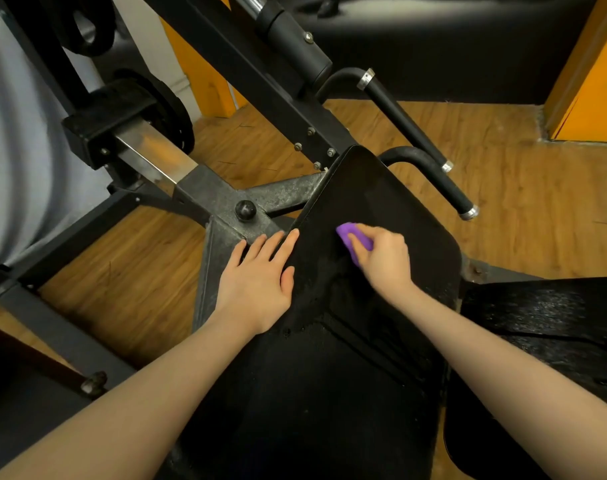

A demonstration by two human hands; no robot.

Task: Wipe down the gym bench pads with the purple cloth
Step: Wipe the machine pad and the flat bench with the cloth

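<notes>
Head view looked down on a black seat pad (381, 202), where the right hand (381, 258) pressed a bunched purple cloth (352, 237) against the vinyl near the middle of the pad, fingers curled over the wad so that only its upper end showed. The left hand (260, 278) lay flat and open along the pad's left edge, fingers straight and spread, holding nothing, its fingertips reaching over the seam toward the grey steel frame (222, 199). The likeliest slip, as I judged it, was the small wad rolling out from under the fingers on a hard stroke, since so little of it was exposed; a sweep carried too far left could also drag the cloth onto the scuffed, grimy frame and bring dirt back onto the pad. The bracing hand sat close to the round black knob (245, 210) and bare metal edges, where knuckles might catch. The seat pad looked smooth and faintly glossy with rounded corners, while the nearer pad (312, 393) appeared cracked and flaking, a surface that might snag or shed onto the cloth. Foam-sleeved handles (430, 181) curved out over the wood-grain floor (524, 202).
</notes>
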